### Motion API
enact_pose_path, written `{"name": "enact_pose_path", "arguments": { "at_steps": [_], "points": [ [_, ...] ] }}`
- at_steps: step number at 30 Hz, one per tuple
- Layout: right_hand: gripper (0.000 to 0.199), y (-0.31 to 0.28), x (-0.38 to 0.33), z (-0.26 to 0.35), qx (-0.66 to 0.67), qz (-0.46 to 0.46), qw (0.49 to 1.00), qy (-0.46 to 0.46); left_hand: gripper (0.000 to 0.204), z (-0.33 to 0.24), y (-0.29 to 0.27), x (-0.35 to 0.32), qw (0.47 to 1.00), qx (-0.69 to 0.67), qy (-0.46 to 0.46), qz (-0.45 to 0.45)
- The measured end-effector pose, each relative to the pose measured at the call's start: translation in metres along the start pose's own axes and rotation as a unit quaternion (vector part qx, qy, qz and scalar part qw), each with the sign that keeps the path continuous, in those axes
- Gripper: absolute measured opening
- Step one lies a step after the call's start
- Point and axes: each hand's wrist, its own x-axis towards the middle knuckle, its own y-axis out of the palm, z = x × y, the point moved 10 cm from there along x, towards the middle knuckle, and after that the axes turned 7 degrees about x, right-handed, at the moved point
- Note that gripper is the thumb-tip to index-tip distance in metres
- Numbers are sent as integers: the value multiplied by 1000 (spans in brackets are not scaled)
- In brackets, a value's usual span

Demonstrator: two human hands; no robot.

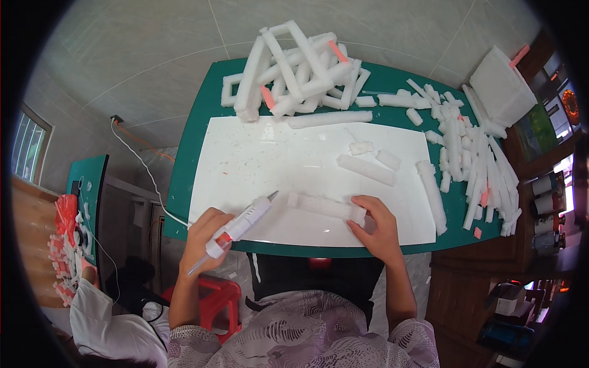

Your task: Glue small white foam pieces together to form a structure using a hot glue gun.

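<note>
My left hand (205,241) is wrapped round a white glue gun (248,219), its nozzle pointing up and to the right. A thin stick juts from the gun's back end. The nozzle tip is close to the left end of a white foam bar (322,205), though I cannot tell whether they touch. My right hand (377,228) grips the bar's right end between thumb and fingers. Beyond the bar, a longer foam strip (367,170) and two short foam pieces (388,159) lie on the white board (245,147).
Foam frames (294,67) with pink bits are heaped at the table's (190,141) far side. Loose foam strips (454,147) cover its right side. A white cord (147,168) runs from a wall socket. A red stool (215,300) stands below; a person in white (113,325) is at lower left.
</note>
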Motion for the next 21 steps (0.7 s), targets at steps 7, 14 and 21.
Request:
{"name": "enact_pose_path", "arguments": {
  "at_steps": [7, 14, 21],
  "points": [
    [45, 3, 1, 2, -4, -4, 1000, -10, 37, -6, 17, -4, 999, -33, 2, 26],
    [44, 5, 3, 4, 5, -1, 1000, -8, 43, 1, 33, -9, 999, 25, -9, 25],
    [46, 7, 2, 1, 6, 0, 1000, 2, 45, -11, 31, -9, 995, 99, 30, 15]
  ]
}}
